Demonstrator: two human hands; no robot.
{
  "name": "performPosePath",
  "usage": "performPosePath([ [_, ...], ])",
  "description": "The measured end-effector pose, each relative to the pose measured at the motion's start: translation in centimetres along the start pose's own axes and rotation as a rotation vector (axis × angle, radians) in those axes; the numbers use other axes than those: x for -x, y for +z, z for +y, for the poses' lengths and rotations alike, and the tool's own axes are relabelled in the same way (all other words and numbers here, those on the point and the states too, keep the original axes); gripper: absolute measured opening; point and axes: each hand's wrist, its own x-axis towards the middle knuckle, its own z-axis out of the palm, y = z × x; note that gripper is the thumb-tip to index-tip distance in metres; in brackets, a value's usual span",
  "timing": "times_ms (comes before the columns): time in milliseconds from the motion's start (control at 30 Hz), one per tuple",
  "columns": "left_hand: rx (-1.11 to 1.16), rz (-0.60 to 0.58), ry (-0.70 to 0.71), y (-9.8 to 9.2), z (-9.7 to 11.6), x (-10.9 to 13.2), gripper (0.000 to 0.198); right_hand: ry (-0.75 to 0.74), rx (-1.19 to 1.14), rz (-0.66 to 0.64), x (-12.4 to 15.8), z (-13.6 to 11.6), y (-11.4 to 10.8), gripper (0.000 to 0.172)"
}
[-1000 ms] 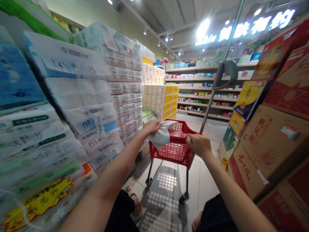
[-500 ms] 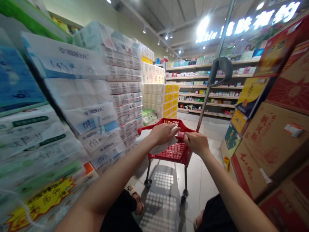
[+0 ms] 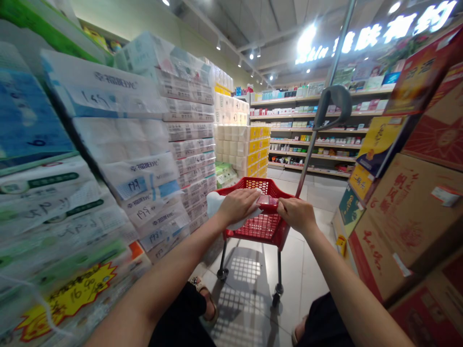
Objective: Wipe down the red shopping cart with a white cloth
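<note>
A small red plastic shopping cart (image 3: 258, 230) with grid walls stands on thin dark legs with castors before me. My left hand (image 3: 238, 206) lies over the left side of its near rim, fingers together on a white cloth (image 3: 214, 202) that looks like a wipe. Part of the cloth hangs out left of the wrist; the rest is under the palm. My right hand (image 3: 297, 214) is closed around the rim's right corner. Between both hands a pinkish see-through package (image 3: 267, 199) shows inside the basket. From the right side rises a metal pole with a grey loop handle (image 3: 332, 107).
Tall stacks of tissue packs (image 3: 144, 168) line the left side close to my arm. Cardboard boxes (image 3: 408, 207) are piled on the right. Farther ahead stand yellow-and-white paper packs (image 3: 249, 152) and long store shelves (image 3: 307, 137). Tiled floor (image 3: 304, 279) lies beneath the cart.
My left hand has slid left along the rim with the white cloth, uncovering more of the pinkish package. The right hand keeps its hold on the rim.
</note>
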Motion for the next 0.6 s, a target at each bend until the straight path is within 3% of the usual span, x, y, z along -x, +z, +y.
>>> performPosePath([
  [133, -0.014, -0.051, -0.162, -0.5, -1.9, 1.3, 0.042, 0.027, -0.004, -0.015, -0.1, -0.1, 0.1, 0.036],
  [267, -0.06, 0.029, -0.294, 0.9, -0.2, 0.5, 0.043, 0.07, 0.014, -0.025, -0.6, -0.8, 0.4, 0.037],
  [467, -0.062, 0.147, -0.131, 3.6, 6.2, -2.1, 0.046, 0.044, 0.011, -0.037, -0.9, -0.8, 0.5, 0.033],
  [533, -0.04, 0.135, -0.059, 3.5, 6.7, -2.2, 0.048, 0.032, 0.011, -0.034, -0.7, -0.4, 0.5, 0.033],
  [600, -0.011, 0.099, 0.05, 3.0, 5.8, -1.9, 0.05, 0.028, 0.016, -0.027, -0.4, 0.1, 0.4, 0.035],
])
